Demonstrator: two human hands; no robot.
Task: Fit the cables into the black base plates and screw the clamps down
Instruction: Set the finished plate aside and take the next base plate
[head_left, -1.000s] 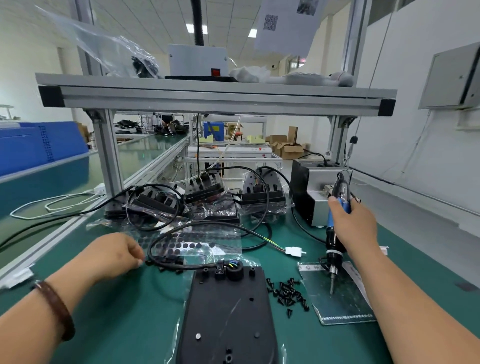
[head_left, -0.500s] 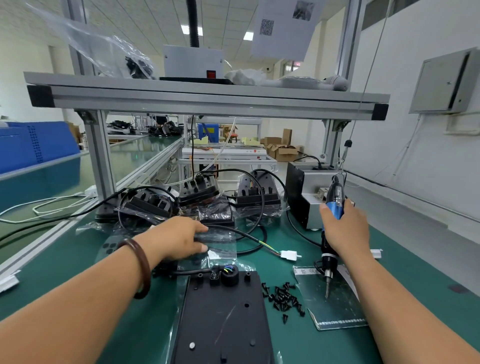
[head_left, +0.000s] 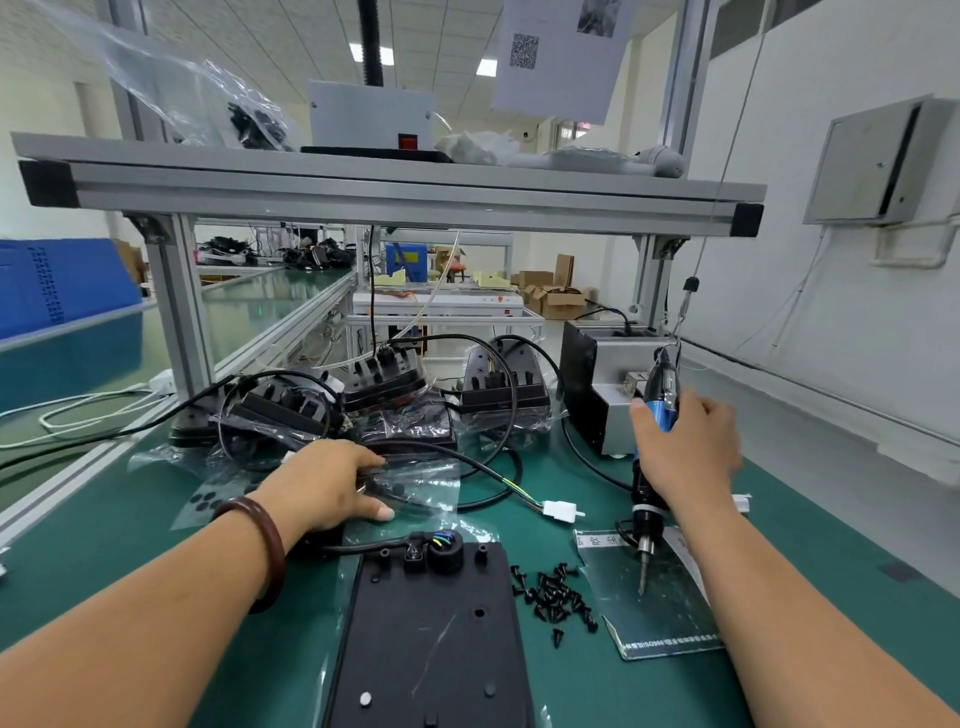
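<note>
While the left grip (head_left: 327, 488) lies palm down on a clear bag (head_left: 421, 486) at eleven o'clock of the black base plate (head_left: 431, 639), whether it pinches anything cannot be told. The cable (head_left: 363, 545) entering the plate's far edge looks limp, best taken close to its grommet (head_left: 447, 553); the plate, at six o'clock on the worktop (head_left: 130, 530), seems rigid and light. Screws (head_left: 553, 603) lie at its three o'clock. The right grip (head_left: 685, 452) wraps the electric screwdriver (head_left: 657, 410), bit down

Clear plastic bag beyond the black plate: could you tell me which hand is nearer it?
Left. The left hand rests on the clear plastic bag; the right hand grips a blue screwdriver away to its right.
</note>
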